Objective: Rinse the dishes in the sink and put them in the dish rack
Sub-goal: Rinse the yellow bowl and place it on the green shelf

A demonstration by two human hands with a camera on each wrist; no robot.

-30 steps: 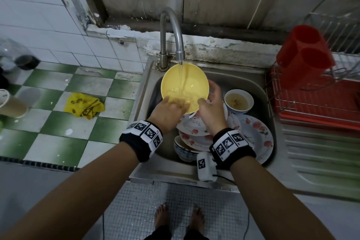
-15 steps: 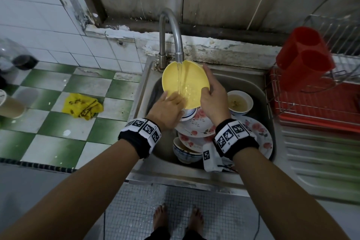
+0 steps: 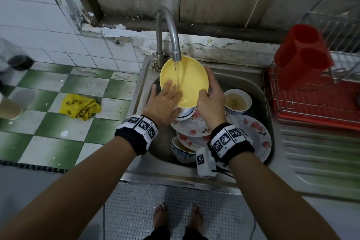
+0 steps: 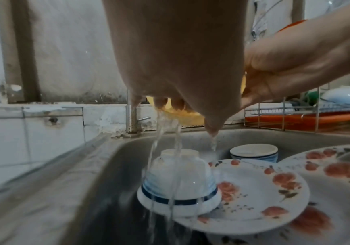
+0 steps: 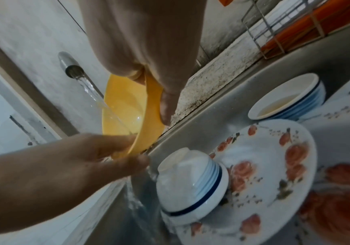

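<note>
A yellow plate (image 3: pixel 187 80) is held tilted under the faucet (image 3: pixel 176 52), and water runs down its face. My right hand (image 3: pixel 209 92) grips the plate's right rim, thumb on the front and fingers behind (image 5: pixel 166 106). My left hand (image 3: pixel 165 95) lies with straight fingers flat on the plate's lower left face, blurred, thumb below the rim. Under the plate, in the sink (image 3: pixel 259 87), an upturned blue-rimmed bowl (image 5: pixel 188 184) sits on stacked floral plates (image 3: pixel 194 127). Water falls off the plate onto that bowl (image 4: pixel 178 180).
A bowl of murky liquid (image 3: pixel 236 101) stands at the sink's back right, beside a large floral plate (image 3: pixel 257 134). Another bowl (image 3: pixel 181 151) lies near the front. The wire dish rack with red tray (image 3: pixel 315 103) and red cutlery holder (image 3: pixel 302 54) stands right. A yellow cloth (image 3: pixel 79 106) lies left.
My left hand went from gripping the plate's lower rim to lying flat on its face. My right hand slid higher along the right rim. The plate rose closer to the spout.
</note>
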